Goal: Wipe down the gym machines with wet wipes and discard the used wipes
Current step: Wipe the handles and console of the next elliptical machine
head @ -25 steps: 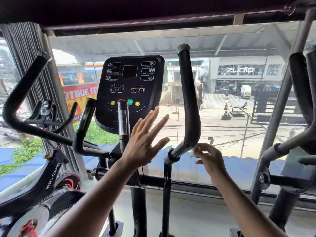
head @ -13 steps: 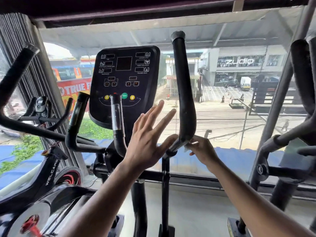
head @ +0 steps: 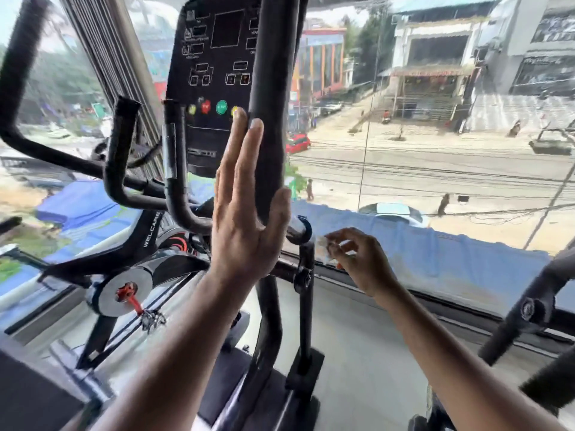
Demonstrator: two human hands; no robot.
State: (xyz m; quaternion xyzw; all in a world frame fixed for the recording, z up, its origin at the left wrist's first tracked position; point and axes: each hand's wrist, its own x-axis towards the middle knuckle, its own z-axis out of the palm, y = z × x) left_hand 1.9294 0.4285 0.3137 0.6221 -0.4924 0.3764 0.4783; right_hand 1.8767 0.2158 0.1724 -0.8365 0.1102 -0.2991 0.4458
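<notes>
Two hands are up at the machine: the left hand and the right hand, with one small wipe between them. The console carries four round buttons, two yellow, one red and one green. Three black handlebars stand left of the one thick upright bar.

Open room right of the handlebar; console crowds its left.

Street seen through the gym window

Beyond the window lie a sandy road, a red car, a white car, shopfront buildings, overhead wires and blue roofing.
</notes>
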